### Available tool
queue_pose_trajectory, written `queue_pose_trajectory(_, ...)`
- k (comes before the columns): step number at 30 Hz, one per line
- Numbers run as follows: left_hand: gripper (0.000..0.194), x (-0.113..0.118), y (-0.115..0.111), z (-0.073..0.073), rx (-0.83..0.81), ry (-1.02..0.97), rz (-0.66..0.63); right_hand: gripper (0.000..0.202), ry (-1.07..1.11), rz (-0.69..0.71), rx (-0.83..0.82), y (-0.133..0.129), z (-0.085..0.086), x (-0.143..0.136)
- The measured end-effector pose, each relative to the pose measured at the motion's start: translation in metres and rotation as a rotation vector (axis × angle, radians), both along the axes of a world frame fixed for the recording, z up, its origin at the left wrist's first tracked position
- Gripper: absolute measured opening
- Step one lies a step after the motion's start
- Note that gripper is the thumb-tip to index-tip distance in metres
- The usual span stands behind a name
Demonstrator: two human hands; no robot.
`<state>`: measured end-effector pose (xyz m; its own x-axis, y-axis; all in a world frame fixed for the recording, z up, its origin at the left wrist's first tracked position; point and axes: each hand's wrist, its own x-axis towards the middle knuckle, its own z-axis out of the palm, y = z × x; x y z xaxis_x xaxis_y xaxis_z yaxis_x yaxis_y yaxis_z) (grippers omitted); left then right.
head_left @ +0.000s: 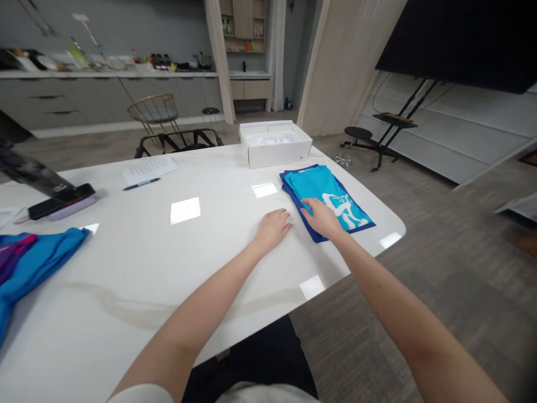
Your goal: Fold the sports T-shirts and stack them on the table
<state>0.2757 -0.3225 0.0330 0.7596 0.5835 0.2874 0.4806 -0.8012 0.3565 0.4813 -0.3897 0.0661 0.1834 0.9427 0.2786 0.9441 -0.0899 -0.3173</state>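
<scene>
A stack of folded cloth, a turquoise piece with a white print [312,182] over a dark blue one [315,235], lies flat near the right end of the white table [138,246]. On the left part of this stack rests my right hand [322,217], fingers spread a little and gripping nothing that shows. My left hand [272,228] lies palm down on the bare tabletop just left of the stack, apart from it, its fingers stretched out. At the table's left edge is a loose heap of blue and purple clothing [46,257].
An open white box [277,154] stands behind the stack. Farther left are a printed sheet [153,168], a pen [141,183] and a dark stand with a black base [62,201]. Chairs and a stool [358,133] stand beyond the table; a large screen [461,45] is at right.
</scene>
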Motion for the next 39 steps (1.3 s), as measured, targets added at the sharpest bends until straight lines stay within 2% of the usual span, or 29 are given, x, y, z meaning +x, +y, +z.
queue_pose_trajectory(5, 0.030, -0.124, 0.009, 0.004, -0.014, 0.034, 0.159, 0.028, 0.209, 0.258, -0.137, 0.034, -0.017, -0.122)
queue_pose_trajectory(9, 0.030, -0.228, 0.007, 0.007, -0.074, 0.089, 0.347, 0.022, 0.306, 0.493, -0.198, 0.063, -0.031, -0.240)
queue_pose_trajectory(12, 0.029, -0.307, 0.005, 0.010, -0.081, 0.117, 0.525, 0.020, 0.326, 0.629, -0.191, 0.086, -0.034, -0.335)
queue_pose_trajectory(17, 0.026, -0.437, -0.001, 0.020, 0.002, 0.117, 0.835, 0.020, 0.397, 0.786, -0.169, 0.124, -0.032, -0.485)
queue_pose_trajectory(21, 0.028, -0.534, -0.001, 0.031, 0.074, 0.136, 1.166, 0.019, 0.412, 0.904, -0.162, 0.145, -0.027, -0.574)
queue_pose_trajectory(24, 0.031, -0.587, 0.002, 0.033, 0.042, 0.161, 1.405, 0.018, 0.414, 0.944, -0.128, 0.157, -0.021, -0.619)
queue_pose_trajectory(27, 0.028, -0.614, 0.007, 0.030, -0.007, 0.198, 1.455, 0.016, 0.397, 0.967, -0.088, 0.164, -0.014, -0.653)
queue_pose_trajectory(30, 0.026, -0.622, 0.010, 0.027, 0.003, 0.229, 1.433, 0.014, 0.393, 0.968, -0.079, 0.167, -0.011, -0.675)
queue_pose_trajectory(32, 0.026, -0.623, 0.011, 0.029, 0.008, 0.222, 1.429, 0.013, 0.412, 0.967, -0.080, 0.166, -0.012, -0.678)
queue_pose_trajectory(36, 0.023, -0.612, 0.015, 0.038, 0.068, 0.074, 1.449, 0.014, 0.443, 0.941, -0.066, 0.163, -0.018, -0.652)
queue_pose_trajectory(39, 0.019, -0.579, 0.026, 0.046, 0.146, -0.096, 1.358, 0.023, 0.487, 0.875, -0.044, 0.165, -0.023, -0.611)
